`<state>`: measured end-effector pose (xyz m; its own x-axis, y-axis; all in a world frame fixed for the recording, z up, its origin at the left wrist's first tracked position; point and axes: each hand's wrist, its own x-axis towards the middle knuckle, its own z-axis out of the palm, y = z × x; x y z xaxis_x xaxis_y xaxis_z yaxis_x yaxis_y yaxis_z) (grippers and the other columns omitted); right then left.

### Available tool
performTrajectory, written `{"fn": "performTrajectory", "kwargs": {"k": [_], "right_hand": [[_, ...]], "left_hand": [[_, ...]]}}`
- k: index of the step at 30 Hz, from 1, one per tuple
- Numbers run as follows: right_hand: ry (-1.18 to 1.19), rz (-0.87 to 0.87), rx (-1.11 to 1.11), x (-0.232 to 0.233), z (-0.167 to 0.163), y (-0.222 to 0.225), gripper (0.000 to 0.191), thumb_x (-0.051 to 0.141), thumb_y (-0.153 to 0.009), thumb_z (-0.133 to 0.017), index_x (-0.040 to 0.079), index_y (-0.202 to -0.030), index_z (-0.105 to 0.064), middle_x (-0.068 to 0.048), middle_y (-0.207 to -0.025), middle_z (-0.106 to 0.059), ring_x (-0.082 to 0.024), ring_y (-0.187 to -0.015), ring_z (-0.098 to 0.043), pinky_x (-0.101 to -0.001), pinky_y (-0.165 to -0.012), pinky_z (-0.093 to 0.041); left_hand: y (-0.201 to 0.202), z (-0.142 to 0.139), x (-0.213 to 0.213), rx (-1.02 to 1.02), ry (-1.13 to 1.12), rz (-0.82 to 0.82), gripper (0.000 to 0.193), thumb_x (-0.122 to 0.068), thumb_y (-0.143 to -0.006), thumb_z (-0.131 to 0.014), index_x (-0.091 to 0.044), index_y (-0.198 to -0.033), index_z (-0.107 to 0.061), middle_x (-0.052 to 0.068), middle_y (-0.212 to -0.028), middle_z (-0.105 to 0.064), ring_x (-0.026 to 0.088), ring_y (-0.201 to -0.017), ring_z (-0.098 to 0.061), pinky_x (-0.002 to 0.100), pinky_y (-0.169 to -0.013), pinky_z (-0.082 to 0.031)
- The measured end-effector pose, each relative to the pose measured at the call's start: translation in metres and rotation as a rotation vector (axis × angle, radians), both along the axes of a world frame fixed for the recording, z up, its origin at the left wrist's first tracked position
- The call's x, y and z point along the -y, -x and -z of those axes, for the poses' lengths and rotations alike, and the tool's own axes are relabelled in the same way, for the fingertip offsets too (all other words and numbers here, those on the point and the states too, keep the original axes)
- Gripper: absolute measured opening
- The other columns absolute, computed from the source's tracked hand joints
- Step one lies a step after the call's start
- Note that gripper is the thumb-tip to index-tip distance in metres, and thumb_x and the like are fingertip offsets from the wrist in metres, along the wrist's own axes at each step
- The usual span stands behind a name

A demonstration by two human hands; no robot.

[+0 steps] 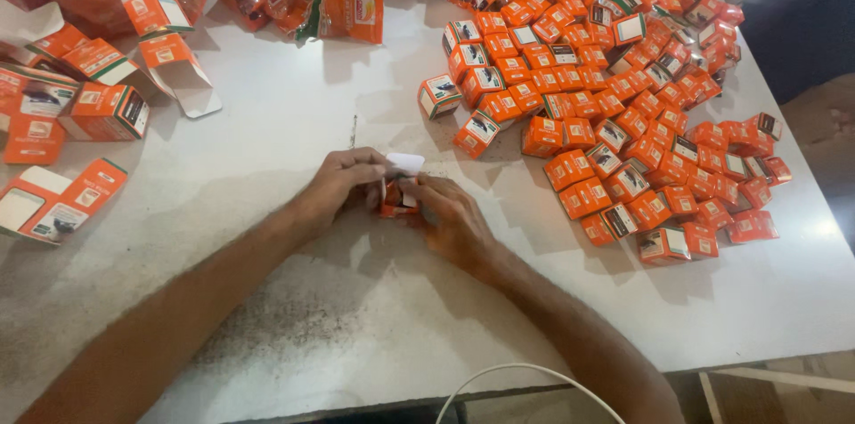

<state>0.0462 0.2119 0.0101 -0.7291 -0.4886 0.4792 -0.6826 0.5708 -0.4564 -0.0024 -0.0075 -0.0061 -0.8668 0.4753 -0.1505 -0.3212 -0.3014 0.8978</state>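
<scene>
A white table (294,121) carried a wide heap of closed orange cartons (623,94) to the right and larger open cartons (98,77) to the left. Near its front middle, the left hand (334,188) and right hand (450,219) both pinched one small orange box (398,192), its white flap (406,162) standing open. The step looked like closing that box, which would call for folding the flap down and tucking it in.

The small box (398,185) between the hands is thin printed cardboard, orange with a plain white flap. The heap of boxes (614,94) is the same card, lightly glossy. The tabletop (294,121) is a smooth, matt white surface, scuffed and speckled grey near its front edge. A white cable (525,371) looks like smooth plastic.
</scene>
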Motion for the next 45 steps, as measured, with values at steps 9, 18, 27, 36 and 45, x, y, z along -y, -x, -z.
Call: {"fn": "performTrajectory", "kwargs": {"k": [9, 18, 27, 36, 45], "right_hand": [[0.073, 0.021, -0.041, -0.002, 0.008, 0.001, 0.043, 0.014, -0.081, -0.087, 0.007, -0.114, -0.061, -0.017, -0.115, -0.072, -0.038, -0.11, -0.07, -0.0441, -0.09, -0.057], [0.172, 0.034, 0.17, -0.014, 0.029, 0.008, 0.065, 0.006, -0.084, -0.084, 0.007, -0.126, -0.035, -0.017, -0.111, -0.072, -0.034, -0.101, -0.075, -0.0398, -0.083, -0.059], [0.136, 0.051, 0.18, -0.011, 0.017, 0.005, 0.075, 0.005, -0.079, -0.087, 0.007, -0.138, -0.041, -0.021, -0.131, -0.063, -0.04, -0.113, -0.07, -0.0432, -0.091, -0.058], [-0.196, 0.068, -0.265, 0.003, -0.025, 0.022, 0.073, 0.026, -0.079, -0.078, 0.013, -0.145, -0.05, -0.027, -0.153, -0.043, -0.042, -0.149, -0.029, -0.0647, -0.121, -0.016], [-0.469, 0.666, -0.31, -0.039, -0.02, 0.114, 0.064, 0.035, -0.09, -0.078, 0.007, -0.143, -0.056, -0.019, -0.146, -0.051, -0.042, -0.141, -0.04, -0.0684, -0.12, -0.015]], "left_hand": [[-0.021, -0.008, -0.015, -1.117, 0.426, -0.34, 0.031, 0.007, -0.086, -0.063, 0.001, -0.116, -0.064, 0.018, -0.114, -0.068, 0.034, -0.106, -0.068, 0.039, -0.094, -0.057], [-0.036, -0.016, -0.001, -1.285, 0.62, -0.19, 0.03, -0.001, -0.082, -0.076, -0.003, -0.111, -0.068, 0.018, -0.131, -0.069, 0.037, -0.129, -0.062, 0.044, -0.106, -0.053], [-0.033, -0.011, 0.001, -1.425, 0.685, -0.08, 0.03, -0.019, -0.084, -0.08, -0.001, -0.105, -0.067, 0.026, -0.148, -0.052, 0.045, -0.143, -0.044, 0.054, -0.115, -0.041], [-0.04, -0.022, 0.006, -1.17, 0.675, -0.495, 0.033, -0.019, -0.102, -0.061, 0.001, -0.129, -0.057, 0.025, -0.158, -0.041, 0.046, -0.143, -0.041, 0.052, -0.12, -0.036], [0.022, -0.021, 0.016, -1.198, 0.905, -0.564, 0.042, -0.011, -0.091, -0.071, -0.002, -0.129, -0.054, 0.019, -0.147, -0.047, 0.041, -0.142, -0.043, 0.051, -0.12, -0.037]]}}
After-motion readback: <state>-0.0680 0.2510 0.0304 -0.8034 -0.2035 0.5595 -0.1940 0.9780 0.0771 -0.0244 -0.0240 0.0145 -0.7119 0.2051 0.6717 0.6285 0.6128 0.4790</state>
